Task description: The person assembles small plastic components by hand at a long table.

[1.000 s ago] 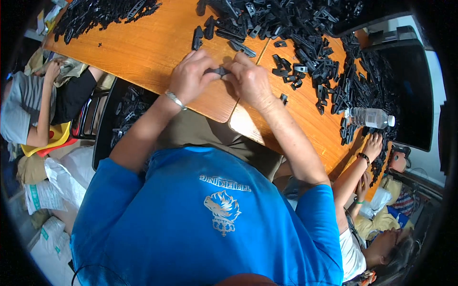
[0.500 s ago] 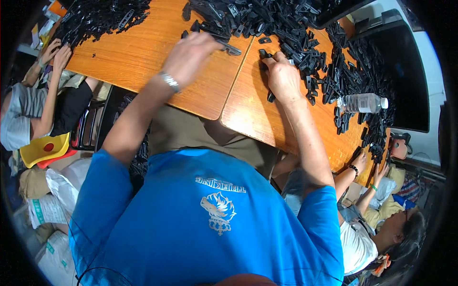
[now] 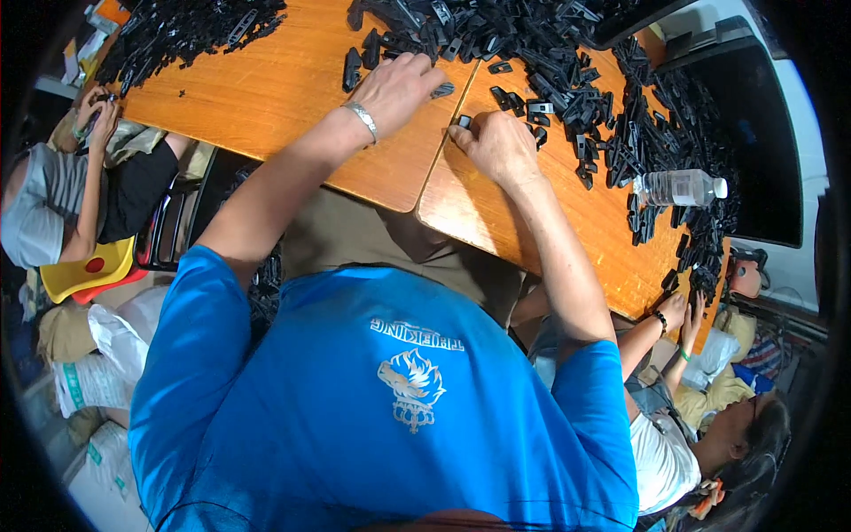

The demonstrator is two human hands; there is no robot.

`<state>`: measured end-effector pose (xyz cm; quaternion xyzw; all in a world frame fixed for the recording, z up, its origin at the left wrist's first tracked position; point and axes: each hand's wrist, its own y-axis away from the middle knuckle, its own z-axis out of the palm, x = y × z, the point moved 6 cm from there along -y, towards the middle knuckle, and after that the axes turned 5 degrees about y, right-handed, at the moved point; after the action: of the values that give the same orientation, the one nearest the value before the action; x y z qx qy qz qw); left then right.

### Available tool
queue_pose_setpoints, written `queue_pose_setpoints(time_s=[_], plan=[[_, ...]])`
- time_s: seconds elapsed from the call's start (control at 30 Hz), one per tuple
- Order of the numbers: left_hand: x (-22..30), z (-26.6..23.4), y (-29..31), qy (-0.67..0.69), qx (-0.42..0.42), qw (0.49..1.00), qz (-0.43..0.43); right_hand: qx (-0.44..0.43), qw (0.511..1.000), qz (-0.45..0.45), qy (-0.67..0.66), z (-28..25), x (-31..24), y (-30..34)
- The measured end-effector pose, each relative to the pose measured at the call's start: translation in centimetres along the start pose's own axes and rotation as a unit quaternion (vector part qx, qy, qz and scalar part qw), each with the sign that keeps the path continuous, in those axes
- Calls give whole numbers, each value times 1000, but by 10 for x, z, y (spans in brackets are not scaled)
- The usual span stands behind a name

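Note:
My left hand (image 3: pixel 396 91) is bent palm-down over the wooden table, its fingers closed around a long black plastic part whose grey-black end (image 3: pixel 443 89) sticks out past the fingertips. Across the table seam, my right hand (image 3: pixel 502 147) lies low on the wood. Its thumb and curled fingers close on a small black plastic part (image 3: pixel 464 121), mostly hidden by the hand. More loose black parts (image 3: pixel 539 107) lie just beyond the right knuckles. Another one (image 3: pixel 352 69) stands left of my left fingers.
A large heap of black parts (image 3: pixel 496 31) covers the far side and runs down the right. A clear bottle (image 3: pixel 678 189) lies there. A second heap (image 3: pixel 191 35) sits far left. Co-workers' hands (image 3: pixel 96 115) are at the left table edge, others (image 3: pixel 681 317) at lower right.
My right hand has drawn left, away from the pile, toward the seam. My left hand has moved right and slowed from a blur. The left co-worker's hands have shifted slightly.

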<state>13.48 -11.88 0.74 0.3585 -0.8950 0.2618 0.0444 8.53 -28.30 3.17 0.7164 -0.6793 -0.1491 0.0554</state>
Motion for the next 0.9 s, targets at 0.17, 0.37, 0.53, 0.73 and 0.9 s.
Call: queue_pose_setpoints(time_s=[0.17, 0.37, 0.53, 0.73, 0.9], plan=[[4, -13, 20, 162, -85, 977, -107, 11, 999, -17, -29, -1, 19, 11], [4, -19, 39, 133, -37, 985, -107, 194, 949, -247, 14, -3, 0, 17], [-5, -24, 56, 120, -6, 983, -141, 175, 956, -236, 16, -5, -7, 19], [-5, -25, 62, 121, 37, 984, -124, 143, 938, -316, -3, 2, -14, 24], [-2, -24, 68, 127, 41, 983, -126, 121, 941, -316, -22, 1, -17, 23]])
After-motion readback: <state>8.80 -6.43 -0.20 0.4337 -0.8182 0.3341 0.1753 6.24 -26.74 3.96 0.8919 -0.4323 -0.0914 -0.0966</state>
